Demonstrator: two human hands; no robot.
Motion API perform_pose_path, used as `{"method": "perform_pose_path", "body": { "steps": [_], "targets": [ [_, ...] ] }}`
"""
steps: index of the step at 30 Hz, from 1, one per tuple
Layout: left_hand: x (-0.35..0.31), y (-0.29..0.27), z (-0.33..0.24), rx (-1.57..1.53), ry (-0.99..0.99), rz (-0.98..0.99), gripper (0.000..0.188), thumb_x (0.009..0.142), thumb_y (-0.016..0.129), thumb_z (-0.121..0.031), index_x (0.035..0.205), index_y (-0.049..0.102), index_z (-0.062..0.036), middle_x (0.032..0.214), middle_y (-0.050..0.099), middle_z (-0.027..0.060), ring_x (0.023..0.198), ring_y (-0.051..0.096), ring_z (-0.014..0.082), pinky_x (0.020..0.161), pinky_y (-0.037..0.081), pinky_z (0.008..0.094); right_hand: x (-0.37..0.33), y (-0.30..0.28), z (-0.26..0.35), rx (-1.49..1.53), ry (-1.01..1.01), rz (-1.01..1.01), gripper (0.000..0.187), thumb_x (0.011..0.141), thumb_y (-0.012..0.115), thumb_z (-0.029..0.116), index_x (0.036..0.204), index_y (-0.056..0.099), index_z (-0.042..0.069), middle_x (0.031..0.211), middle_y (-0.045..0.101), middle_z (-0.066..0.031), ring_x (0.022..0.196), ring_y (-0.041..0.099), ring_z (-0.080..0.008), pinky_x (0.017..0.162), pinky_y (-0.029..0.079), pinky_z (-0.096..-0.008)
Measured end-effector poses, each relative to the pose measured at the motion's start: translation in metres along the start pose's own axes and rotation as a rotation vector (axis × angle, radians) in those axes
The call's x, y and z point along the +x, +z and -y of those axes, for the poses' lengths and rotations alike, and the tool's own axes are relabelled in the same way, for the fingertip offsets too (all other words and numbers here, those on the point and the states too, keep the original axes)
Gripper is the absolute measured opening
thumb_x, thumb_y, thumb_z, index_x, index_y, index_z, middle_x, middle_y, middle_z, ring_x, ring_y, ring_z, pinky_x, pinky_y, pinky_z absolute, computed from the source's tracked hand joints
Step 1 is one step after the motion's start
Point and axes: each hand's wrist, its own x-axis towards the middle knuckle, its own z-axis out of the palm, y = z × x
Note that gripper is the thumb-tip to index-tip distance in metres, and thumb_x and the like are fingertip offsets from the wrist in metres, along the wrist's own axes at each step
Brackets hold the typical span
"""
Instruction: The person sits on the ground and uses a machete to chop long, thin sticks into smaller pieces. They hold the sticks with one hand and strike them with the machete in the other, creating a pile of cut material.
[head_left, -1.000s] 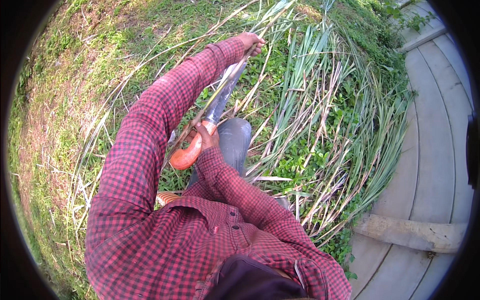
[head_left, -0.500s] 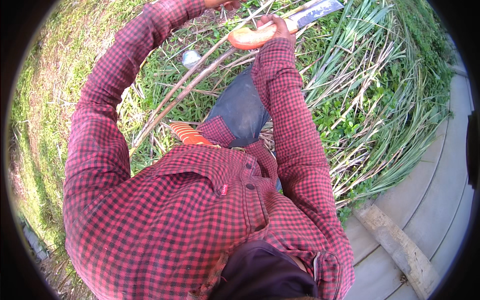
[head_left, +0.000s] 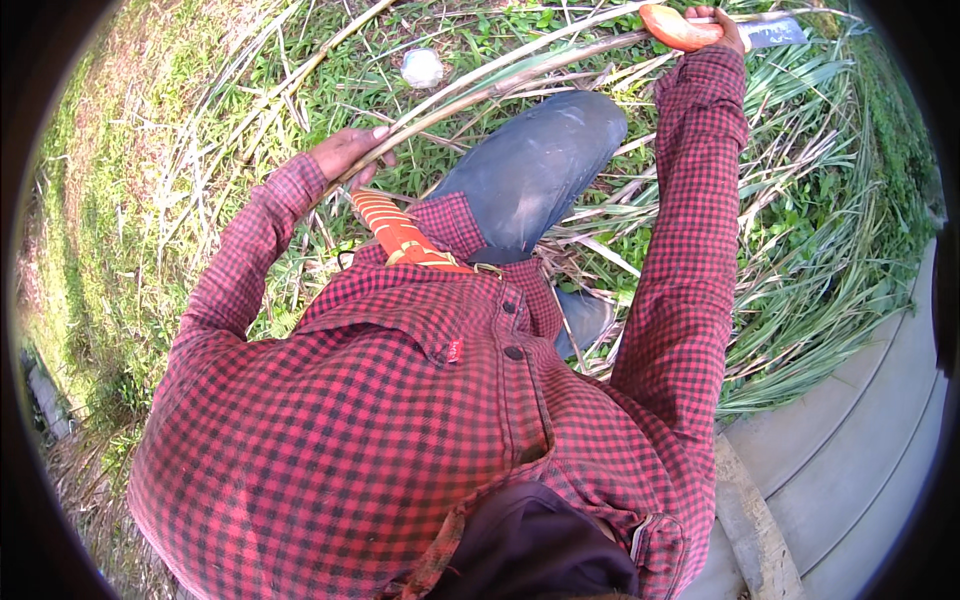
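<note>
My left hand [head_left: 352, 155] is closed around the lower ends of two long, pale stalks [head_left: 510, 82] beside my left side. They run up to the right, and their far part reaches the machete. At the upper right, my right hand [head_left: 718, 27] grips the machete by its orange handle [head_left: 682, 28]. Its grey blade [head_left: 776, 33] points right, over the grass leaves, with part of it hidden behind the hand. Whether the blade touches the stalks, I cannot tell.
A dark boot [head_left: 540, 165] stands below the stalks, near an orange striped item [head_left: 392, 225] at my waist. Long cut leaves [head_left: 800, 270] lie in a heap on the right. Beyond are grey slabs [head_left: 850, 430] and a plank [head_left: 750, 520]. A whitish object [head_left: 421, 68] lies on the grass.
My left hand has come down and toward my body and now holds the stalks. My right hand has moved right with the machete. The view has shifted, showing more of the boots.
</note>
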Motion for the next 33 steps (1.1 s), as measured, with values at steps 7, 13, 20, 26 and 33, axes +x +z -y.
{"method": "perform_pose_path", "body": {
  "steps": [7,13,20,26,33],
  "targets": [
    [0.062,0.015,-0.088,-0.038,0.394,-0.235,0.032,0.091,0.042,-0.033,0.08,0.054,-0.0058,0.046,0.04,-0.0053,0.034,0.034,0.0028,0.033,0.03,0.0162,-0.017,-0.063,0.013,-0.025,-0.115,-0.369,0.044,0.072,0.056,-0.001,0.111,0.035,-0.001,0.107,0.051,-0.0207,0.082,0.058,-0.029,0.068,0.052,-0.0415],
    [0.155,0.041,-0.182,0.039,0.465,-0.207,0.032,0.09,0.043,-0.035,0.083,0.056,-0.0064,0.053,0.05,-0.0032,0.04,0.043,0.0043,0.036,0.034,0.0189,-0.131,-0.044,-0.019,-0.364,-0.302,-0.439,0.025,0.073,0.062,0.008,0.09,0.048,-0.001,0.067,0.054,-0.0093,0.054,0.054,-0.0191,0.052,0.049,-0.0289],
    [0.142,0.029,-0.111,0.001,0.228,-0.052,0.026,0.091,0.04,-0.03,0.099,0.049,-0.0063,0.06,0.05,0.0008,0.041,0.048,0.007,0.033,0.04,0.0188,-0.184,-0.092,-0.031,-0.199,-0.093,-0.352,0.022,0.073,0.062,0.006,0.088,0.046,0.005,0.057,0.045,-0.0041,0.043,0.045,-0.015,0.04,0.04,-0.0279],
    [0.102,0.065,-0.117,-0.098,0.347,-0.103,0.029,0.091,0.042,-0.022,0.11,0.047,-0.0018,0.067,0.055,0.003,0.046,0.052,0.0091,0.04,0.042,0.0194,-0.179,-0.037,-0.085,-0.164,-0.208,-0.282,0.039,0.072,0.069,0.013,0.102,0.045,0.003,0.086,0.057,-0.0116,0.072,0.06,-0.0235,0.065,0.054,-0.0336],
    [0.059,0.074,-0.071,0.415,0.763,-0.434,0.042,0.086,0.048,-0.02,0.124,0.04,-0.0035,0.088,0.057,0.0123,0.081,0.057,0.0191,0.071,0.047,0.0292,-0.162,0.007,-0.112,0.059,-0.278,-0.232,0.048,0.067,0.072,0.012,0.103,0.041,0.006,0.091,0.051,-0.0109,0.075,0.057,-0.0268,0.066,0.052,-0.0413]
  ]
}}
